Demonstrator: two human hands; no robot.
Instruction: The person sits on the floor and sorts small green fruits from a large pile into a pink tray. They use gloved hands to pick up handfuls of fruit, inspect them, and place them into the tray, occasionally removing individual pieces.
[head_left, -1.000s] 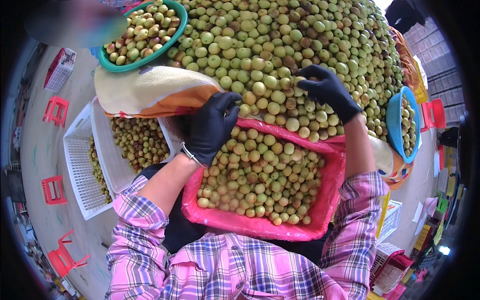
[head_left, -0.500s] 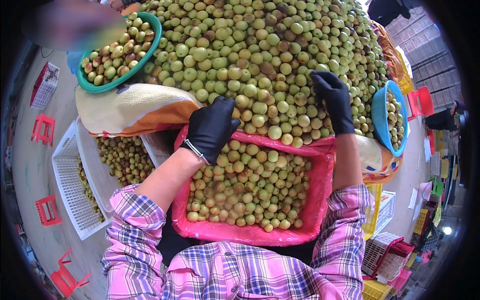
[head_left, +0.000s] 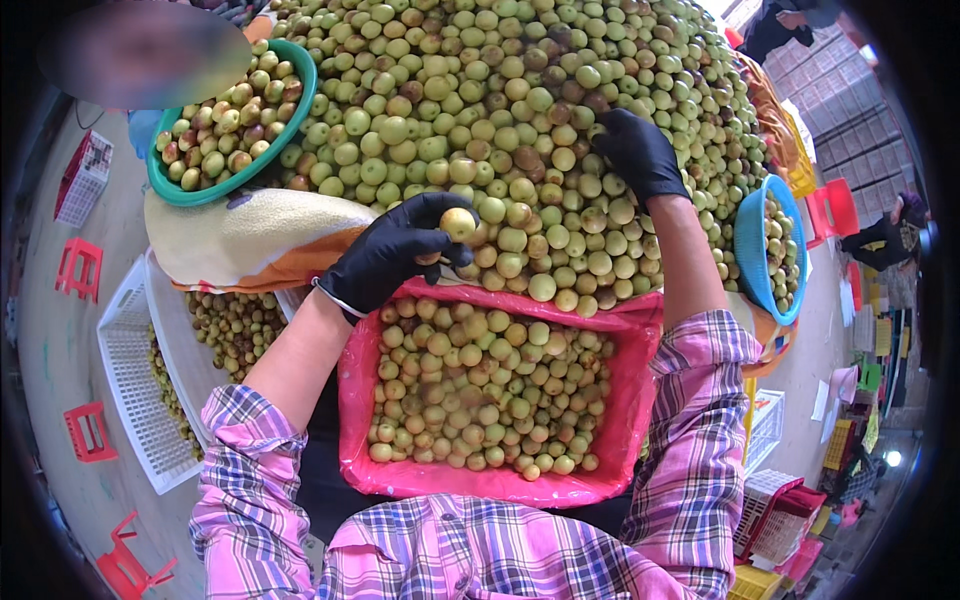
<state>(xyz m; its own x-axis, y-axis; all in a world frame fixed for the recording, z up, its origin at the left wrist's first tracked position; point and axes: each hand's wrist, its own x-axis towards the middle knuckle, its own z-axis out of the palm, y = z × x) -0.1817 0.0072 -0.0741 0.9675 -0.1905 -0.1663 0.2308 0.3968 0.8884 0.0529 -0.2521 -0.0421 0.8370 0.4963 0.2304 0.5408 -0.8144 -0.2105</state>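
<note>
A large heap of round green-and-brown jujubes [head_left: 480, 110] fills the far side. My left hand [head_left: 385, 255], in a black glove, is at its near left edge, with thumb and fingers closed around a pale yellow-green jujube [head_left: 458, 224]. Farther out to the right, my black-gloved right hand [head_left: 642, 158] bends its fingers down against the heap. Its fingertips are hidden, so whatever they grip does not show. Close to my body sits a tub lined with pink plastic [head_left: 500, 486], holding many jujubes and lying just below both hands.
A green basket [head_left: 307, 95] of redder jujubes rests at the heap's left, a blue basket [head_left: 752, 250] at its right. A cream-and-orange blanket [head_left: 250, 230] edges the heap. White crates [head_left: 140, 390] and red stools [head_left: 90, 432] stand on the left floor. A person [head_left: 885, 235] is far right.
My left hand has turned and moved slightly left, and a jujube now shows in its fingers. My right hand has reached farther away and a little left over the heap.
</note>
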